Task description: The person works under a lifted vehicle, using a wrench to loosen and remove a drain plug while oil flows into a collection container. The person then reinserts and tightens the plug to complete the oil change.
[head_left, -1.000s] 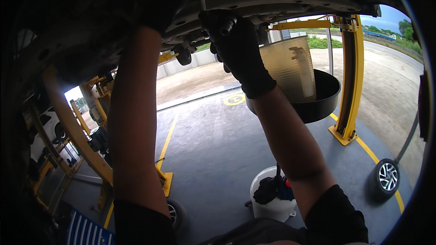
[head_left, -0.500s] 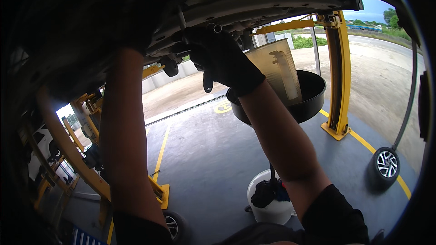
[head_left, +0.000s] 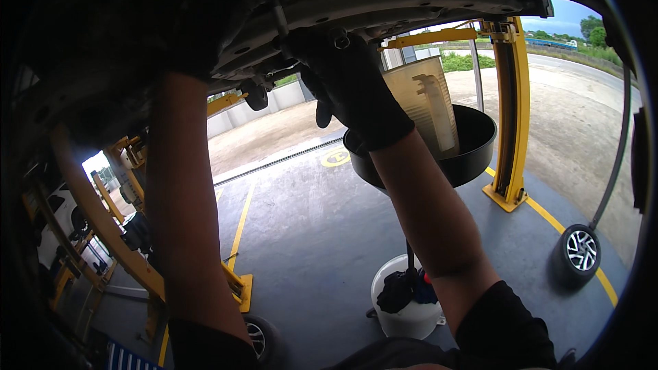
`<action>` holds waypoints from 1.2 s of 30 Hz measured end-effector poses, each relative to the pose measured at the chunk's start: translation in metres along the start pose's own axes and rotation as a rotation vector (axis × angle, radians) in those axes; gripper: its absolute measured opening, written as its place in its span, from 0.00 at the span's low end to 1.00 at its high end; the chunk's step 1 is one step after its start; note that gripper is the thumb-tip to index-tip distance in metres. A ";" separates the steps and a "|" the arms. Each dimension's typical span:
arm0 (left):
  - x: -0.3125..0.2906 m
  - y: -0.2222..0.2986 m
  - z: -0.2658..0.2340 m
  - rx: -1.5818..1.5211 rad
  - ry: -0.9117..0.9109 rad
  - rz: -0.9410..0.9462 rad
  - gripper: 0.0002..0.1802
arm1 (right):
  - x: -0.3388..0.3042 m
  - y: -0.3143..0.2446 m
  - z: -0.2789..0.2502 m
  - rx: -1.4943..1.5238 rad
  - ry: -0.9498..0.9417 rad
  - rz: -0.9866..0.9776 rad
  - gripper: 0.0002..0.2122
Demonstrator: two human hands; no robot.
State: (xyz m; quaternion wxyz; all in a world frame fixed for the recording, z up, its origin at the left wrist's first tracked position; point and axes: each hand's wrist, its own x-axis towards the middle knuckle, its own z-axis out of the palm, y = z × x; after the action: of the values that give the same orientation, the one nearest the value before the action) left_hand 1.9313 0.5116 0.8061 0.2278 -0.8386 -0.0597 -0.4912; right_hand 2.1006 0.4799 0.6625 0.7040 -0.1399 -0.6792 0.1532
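Both hands wear black gloves and reach up under a raised car. My right hand is closed round a metal socket wrench. The wrench's bright shaft rises on the hand's left, and a round, hollow metal end shows above the knuckles. My left hand is up against the dark underbody, its fingers near the top of the shaft. Shadow hides how those fingers are placed and whether they grip anything.
A black drain pan with a translucent, yellowish container in it stands right of my right forearm. Below is a white bucket with dark cloths. A yellow lift post and wheels stand around.
My right hand and the wrench's hollow end have shifted slightly right. The left hand's fingers now show nearer the top of the shaft. The view has shifted a little.
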 end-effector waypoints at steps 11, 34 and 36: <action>0.000 0.006 0.003 -0.089 0.004 -0.042 0.27 | 0.001 0.022 0.012 0.290 -0.077 0.044 0.09; -0.005 -0.015 0.005 -0.969 0.057 -0.292 0.19 | 0.001 0.012 0.012 -0.007 0.091 -0.118 0.12; -0.005 -0.006 0.006 -0.646 0.022 -0.136 0.19 | -0.001 0.003 0.009 0.157 0.014 0.074 0.13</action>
State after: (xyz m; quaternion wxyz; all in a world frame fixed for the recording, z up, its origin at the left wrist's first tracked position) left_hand 1.9311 0.5202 0.8015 -0.0826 -0.8563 0.0459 -0.5078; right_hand 2.0914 0.4823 0.6611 0.7115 -0.1101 -0.6545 0.2308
